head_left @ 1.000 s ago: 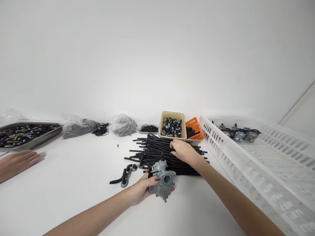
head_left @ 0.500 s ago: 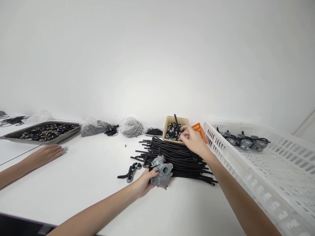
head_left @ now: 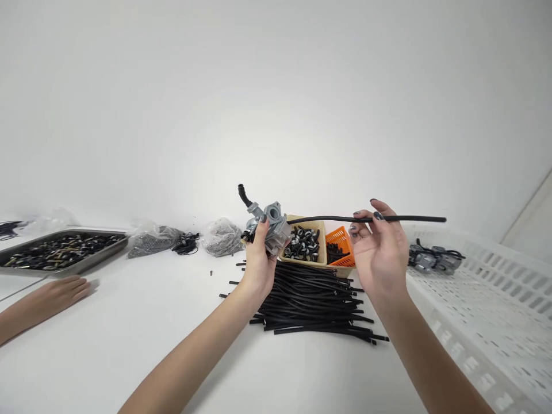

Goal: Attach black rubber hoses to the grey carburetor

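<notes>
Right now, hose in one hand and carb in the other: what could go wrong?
1. The black hose is pinched only by the right hand fingertips near mid-length; its free end could wobble and miss.
2. The carburetor is raised in the left hand above the hose pile; a slip could scatter it.

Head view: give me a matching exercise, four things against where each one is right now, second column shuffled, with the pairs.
Things:
1. carburetor
2. single black hose
3. pile of black hoses
4. metal tray

Places:
A. lying on the white table
B. held up in the left hand
C. far left of the table, near another person's hand
D. pinched in the right hand

Pairs: 1-B, 2-D, 3-A, 4-C
</notes>
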`<act>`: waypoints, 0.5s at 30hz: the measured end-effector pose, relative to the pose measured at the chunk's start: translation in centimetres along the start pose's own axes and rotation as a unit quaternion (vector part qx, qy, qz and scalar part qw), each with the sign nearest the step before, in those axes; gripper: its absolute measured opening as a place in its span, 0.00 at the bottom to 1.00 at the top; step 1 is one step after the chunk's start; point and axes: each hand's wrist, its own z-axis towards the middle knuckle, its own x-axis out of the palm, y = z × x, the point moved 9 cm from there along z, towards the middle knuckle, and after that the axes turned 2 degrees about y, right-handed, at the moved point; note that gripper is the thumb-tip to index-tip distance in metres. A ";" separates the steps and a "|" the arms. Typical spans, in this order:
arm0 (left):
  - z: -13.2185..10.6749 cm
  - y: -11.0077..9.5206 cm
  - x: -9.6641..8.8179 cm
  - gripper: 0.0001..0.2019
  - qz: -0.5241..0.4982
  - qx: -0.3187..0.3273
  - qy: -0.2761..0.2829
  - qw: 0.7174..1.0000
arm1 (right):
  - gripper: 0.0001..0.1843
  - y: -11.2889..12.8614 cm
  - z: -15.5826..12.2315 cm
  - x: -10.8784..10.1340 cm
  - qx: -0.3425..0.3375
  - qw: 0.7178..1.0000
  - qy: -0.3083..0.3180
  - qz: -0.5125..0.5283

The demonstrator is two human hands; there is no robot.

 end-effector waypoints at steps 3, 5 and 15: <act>0.0 -0.9 -0.2 0.27 -0.010 0.001 -0.013 1.000 | 0.12 0.0 0.1 -0.6 0.003 0.998 -0.026 0.050; -0.1 -1.6 -0.6 0.26 0.001 0.006 -0.016 1.000 | 0.12 0.1 0.3 -1.1 0.003 0.996 -0.050 0.069; -1.6 -2.3 -1.3 0.25 0.023 -0.034 0.006 0.999 | 0.09 -0.3 -0.5 -0.9 0.031 0.993 -0.068 0.088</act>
